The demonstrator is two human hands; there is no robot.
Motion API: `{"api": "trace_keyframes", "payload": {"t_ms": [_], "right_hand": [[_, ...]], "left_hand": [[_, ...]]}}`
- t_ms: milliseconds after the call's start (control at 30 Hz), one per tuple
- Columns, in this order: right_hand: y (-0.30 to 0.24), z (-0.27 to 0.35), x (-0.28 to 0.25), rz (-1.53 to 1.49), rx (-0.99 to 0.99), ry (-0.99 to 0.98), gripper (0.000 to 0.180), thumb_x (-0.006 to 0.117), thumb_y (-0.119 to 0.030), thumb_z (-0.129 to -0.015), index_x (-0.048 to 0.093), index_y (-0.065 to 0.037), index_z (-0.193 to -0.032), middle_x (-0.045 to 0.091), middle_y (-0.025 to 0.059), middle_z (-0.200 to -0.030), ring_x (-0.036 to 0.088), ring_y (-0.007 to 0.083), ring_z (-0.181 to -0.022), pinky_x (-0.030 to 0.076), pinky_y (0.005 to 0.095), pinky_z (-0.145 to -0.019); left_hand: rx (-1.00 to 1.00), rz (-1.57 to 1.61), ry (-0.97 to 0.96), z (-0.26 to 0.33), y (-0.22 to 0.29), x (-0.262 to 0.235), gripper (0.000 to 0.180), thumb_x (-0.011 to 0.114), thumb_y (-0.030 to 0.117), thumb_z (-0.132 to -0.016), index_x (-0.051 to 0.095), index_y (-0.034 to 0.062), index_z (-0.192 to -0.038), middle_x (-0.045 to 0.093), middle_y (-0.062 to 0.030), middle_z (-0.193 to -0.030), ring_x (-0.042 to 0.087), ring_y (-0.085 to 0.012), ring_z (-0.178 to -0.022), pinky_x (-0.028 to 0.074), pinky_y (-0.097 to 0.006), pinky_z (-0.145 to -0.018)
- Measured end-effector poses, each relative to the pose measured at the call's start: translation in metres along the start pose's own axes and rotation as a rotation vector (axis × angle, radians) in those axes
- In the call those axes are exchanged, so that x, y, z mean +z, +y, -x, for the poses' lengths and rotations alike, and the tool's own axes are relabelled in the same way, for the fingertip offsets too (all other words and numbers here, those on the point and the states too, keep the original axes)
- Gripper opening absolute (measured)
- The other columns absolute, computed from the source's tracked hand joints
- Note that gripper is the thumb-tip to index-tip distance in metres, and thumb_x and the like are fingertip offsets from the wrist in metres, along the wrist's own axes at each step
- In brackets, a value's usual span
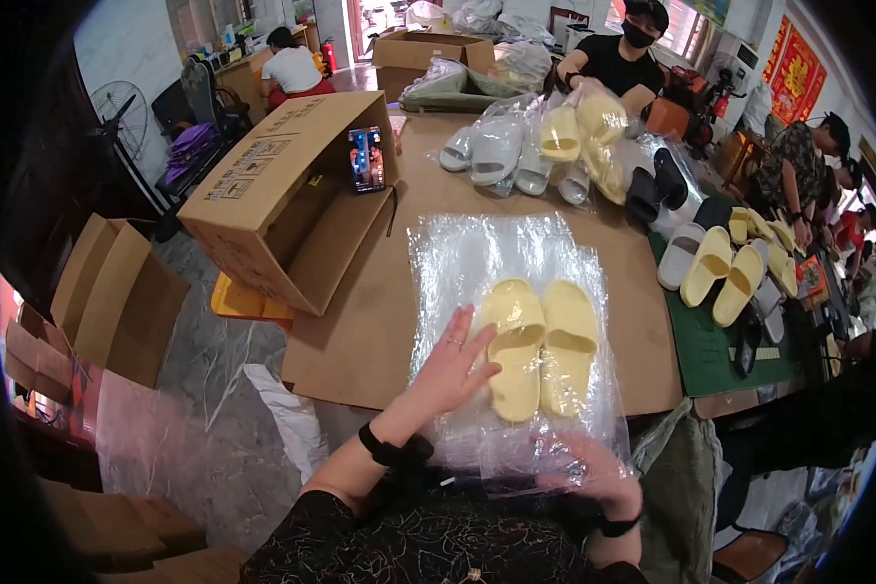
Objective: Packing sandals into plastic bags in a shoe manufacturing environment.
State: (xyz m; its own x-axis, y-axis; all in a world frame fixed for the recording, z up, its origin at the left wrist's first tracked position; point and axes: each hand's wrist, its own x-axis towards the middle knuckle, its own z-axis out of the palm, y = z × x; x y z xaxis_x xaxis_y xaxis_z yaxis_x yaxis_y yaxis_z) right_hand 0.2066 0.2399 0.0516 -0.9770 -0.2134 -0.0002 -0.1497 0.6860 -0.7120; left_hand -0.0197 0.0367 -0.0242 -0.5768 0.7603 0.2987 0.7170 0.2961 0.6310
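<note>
A pair of pale yellow slippers (542,346) lies side by side on a stack of clear plastic bags (477,255) on the cardboard-covered table (380,331). My left hand (450,368) rests flat, fingers spread, on the plastic at the left slipper's edge. My right hand (594,471) is at the near edge of the bags, under or inside the clear plastic; whether it grips the film is unclear.
An open cardboard box (287,200) lies on its side at the left with a phone (366,159) propped on it. Bagged grey and yellow slippers (545,146) pile at the table's far end. Loose slippers (725,273) lie on a green mat at right. Other people work nearby.
</note>
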Motion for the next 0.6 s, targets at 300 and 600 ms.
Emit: {"api": "trace_keyframes", "payload": {"t_ms": [300,600], "right_hand": [[-0.024,0.035,-0.070,-0.769,-0.031,0.962,0.005,0.062,-0.001,-0.083,0.060,-0.001,-0.078,0.057,0.0021,-0.066,0.049,0.0105,-0.050,0.035,0.0226,-0.047],[0.041,-0.094,-0.030,0.043,0.499,0.531,0.035,0.076,-0.036,-0.086,0.072,-0.004,-0.098,0.070,0.0112,-0.080,0.067,0.0232,-0.070,0.052,0.0341,-0.065]], "left_hand": [[-0.159,-0.068,0.027,-0.004,-0.023,0.025,0.069,0.055,0.041,-0.098,0.032,0.0091,-0.154,0.014,-0.0324,-0.160,0.019,-0.0484,-0.148,0.021,-0.050,-0.120],[-0.118,-0.092,0.083,0.002,-0.028,0.034,0.067,0.053,0.041,-0.099,0.031,0.0096,-0.155,0.017,-0.0301,-0.160,0.022,-0.0469,-0.147,0.023,-0.049,-0.120]]}}
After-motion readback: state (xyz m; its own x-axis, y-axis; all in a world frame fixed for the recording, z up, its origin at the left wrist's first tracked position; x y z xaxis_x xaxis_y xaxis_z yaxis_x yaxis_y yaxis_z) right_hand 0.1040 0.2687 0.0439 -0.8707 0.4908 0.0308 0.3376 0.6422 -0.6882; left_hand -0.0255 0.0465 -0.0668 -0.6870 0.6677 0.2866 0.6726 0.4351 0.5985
